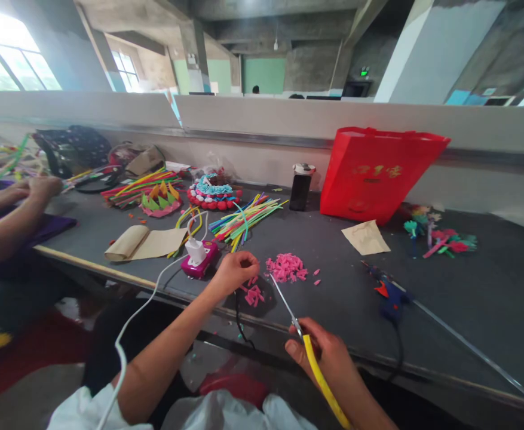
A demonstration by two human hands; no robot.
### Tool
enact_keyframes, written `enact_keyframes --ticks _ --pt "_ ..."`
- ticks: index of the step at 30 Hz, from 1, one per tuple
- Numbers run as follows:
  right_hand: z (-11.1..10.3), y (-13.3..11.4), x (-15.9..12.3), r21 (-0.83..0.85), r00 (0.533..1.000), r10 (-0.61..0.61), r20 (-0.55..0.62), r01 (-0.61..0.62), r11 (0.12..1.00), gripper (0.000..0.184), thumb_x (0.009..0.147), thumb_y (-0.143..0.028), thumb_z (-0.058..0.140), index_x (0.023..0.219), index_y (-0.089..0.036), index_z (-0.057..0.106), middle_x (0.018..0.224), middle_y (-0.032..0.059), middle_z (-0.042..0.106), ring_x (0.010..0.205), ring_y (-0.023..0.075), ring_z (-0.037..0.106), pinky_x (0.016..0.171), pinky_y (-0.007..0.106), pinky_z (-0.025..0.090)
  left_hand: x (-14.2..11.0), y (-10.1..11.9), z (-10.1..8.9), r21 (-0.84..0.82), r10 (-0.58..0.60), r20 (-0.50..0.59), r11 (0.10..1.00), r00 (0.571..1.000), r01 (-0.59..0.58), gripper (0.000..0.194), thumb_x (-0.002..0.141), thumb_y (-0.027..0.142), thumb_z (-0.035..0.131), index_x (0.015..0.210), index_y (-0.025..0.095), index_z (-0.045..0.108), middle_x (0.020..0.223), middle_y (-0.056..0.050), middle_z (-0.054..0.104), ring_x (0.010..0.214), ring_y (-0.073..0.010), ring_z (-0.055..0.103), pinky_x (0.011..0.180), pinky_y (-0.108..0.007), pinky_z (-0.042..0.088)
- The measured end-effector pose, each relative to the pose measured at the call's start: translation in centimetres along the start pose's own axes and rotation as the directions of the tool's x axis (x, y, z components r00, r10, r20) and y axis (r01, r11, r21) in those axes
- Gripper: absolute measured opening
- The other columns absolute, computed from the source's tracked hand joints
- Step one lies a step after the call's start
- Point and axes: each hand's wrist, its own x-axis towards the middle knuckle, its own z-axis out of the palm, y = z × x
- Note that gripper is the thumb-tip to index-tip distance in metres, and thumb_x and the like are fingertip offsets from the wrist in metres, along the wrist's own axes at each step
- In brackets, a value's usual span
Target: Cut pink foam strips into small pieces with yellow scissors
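My right hand [327, 349] is closed round a pair of scissors [285, 298], whose thin metal blades point up and left and whose yellow handle runs down along the palm. The blade tips end beside a heap of short pink cut pieces [286, 267]. To the left of the tips, my left hand [238, 270] has its thumb and fingers curled together in a pinch; what they hold, if anything, is too small to tell. Beneath that hand lies a smaller pile of pink bits [253, 294], partly hidden by it.
A purple power strip [205, 260] with a white cable sits left of my hand. Fuzzy craft stems [248, 220], a dark bottle [301, 190] and a red bag [373, 179] stand behind. A glue gun [391, 297] lies right. At left, another person's hands [42, 185] work.
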Motion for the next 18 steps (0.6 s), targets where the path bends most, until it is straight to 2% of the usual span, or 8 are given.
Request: enact_keyframes --ticks 2,4,7,10,15,17,18 --pt "0.1 0.1 0.1 0.018 1.000 0.003 -0.003 -0.003 1.000 0.028 0.086 -0.046 0.055 0.096 -0.020 0.061 0.081 0.0031 0.071 0.066 0.0139 0.065 0.058 0.018 0.046 -0.2 0.2 -0.1 0.029 0.023 -0.026 0.999 0.999 -0.023 0.012 0.074 0.026 0.055 0.074 0.016 0.062 0.064 0.001 0.063 0.059 -0.0120 0.055 0.057 -0.022 0.041" --pt "0.2 0.1 0.2 0.027 1.000 0.022 -0.003 -0.022 0.999 0.029 0.086 -0.047 0.055 0.095 -0.020 0.061 0.078 0.0019 0.070 0.064 0.0135 0.064 0.057 0.018 0.046 -0.5 0.7 -0.3 0.183 0.083 -0.021 0.980 0.996 -0.077 0.013 0.075 0.025 0.055 0.075 0.016 0.064 0.069 -0.001 0.065 0.065 -0.0137 0.057 0.062 -0.023 0.042" --pt "0.1 -0.1 0.3 0.046 0.999 0.049 -0.013 -0.048 0.998 0.030 0.085 -0.050 0.056 0.095 -0.021 0.061 0.078 0.0009 0.069 0.063 0.0129 0.064 0.058 0.017 0.046 -0.5 1.2 -0.4 0.475 0.142 0.117 0.861 0.983 -0.181 0.012 0.073 0.025 0.057 0.074 0.017 0.066 0.075 -0.004 0.066 0.073 -0.0173 0.058 0.068 -0.026 0.042" --pt "0.1 -0.3 0.4 0.054 0.997 0.065 -0.028 -0.064 0.996 0.032 0.084 -0.051 0.056 0.094 -0.021 0.061 0.073 -0.0005 0.067 0.060 0.0121 0.061 0.057 0.017 0.045 0.1 1.0 0.1 0.605 0.105 0.224 0.764 0.969 -0.223 0.008 0.068 0.020 0.059 0.068 0.018 0.066 0.071 -0.005 0.065 0.074 -0.0196 0.057 0.072 -0.029 0.041" --pt "0.5 -0.2 0.6 0.132 0.992 0.121 -0.038 -0.115 0.985 0.034 0.081 -0.053 0.058 0.088 -0.020 0.062 0.055 -0.0052 0.051 0.046 0.0089 0.047 0.045 0.016 0.037 1.3 0.6 0.8 0.574 0.094 0.243 0.788 0.966 -0.221 0.008 0.064 0.015 0.056 0.061 0.018 0.064 0.064 -0.004 0.063 0.070 -0.0190 0.057 0.066 -0.028 0.040" --pt "0.8 0.0 0.7 0.202 0.988 0.148 -0.036 -0.138 0.970 0.035 0.080 -0.054 0.058 0.088 -0.019 0.062 0.052 -0.0066 0.046 0.042 0.0079 0.042 0.042 0.016 0.035 1.6 1.0 0.8 0.439 0.100 0.245 0.875 0.964 -0.202 0.008 0.067 0.018 0.056 0.066 0.017 0.064 0.065 -0.002 0.063 0.066 -0.0161 0.055 0.062 -0.025 0.039" --pt "1.0 0.0 0.8 0.240 0.985 0.168 -0.031 -0.155 0.958 0.036 0.080 -0.054 0.058 0.088 -0.019 0.062 0.051 -0.0072 0.044 0.040 0.0073 0.039 0.040 0.016 0.033 1.7 1.3 0.7 0.306 0.092 0.244 0.937 0.965 -0.167 0.008 0.069 0.021 0.057 0.069 0.017 0.064 0.065 -0.001 0.062 0.063 -0.0144 0.054 0.060 -0.024 0.039"
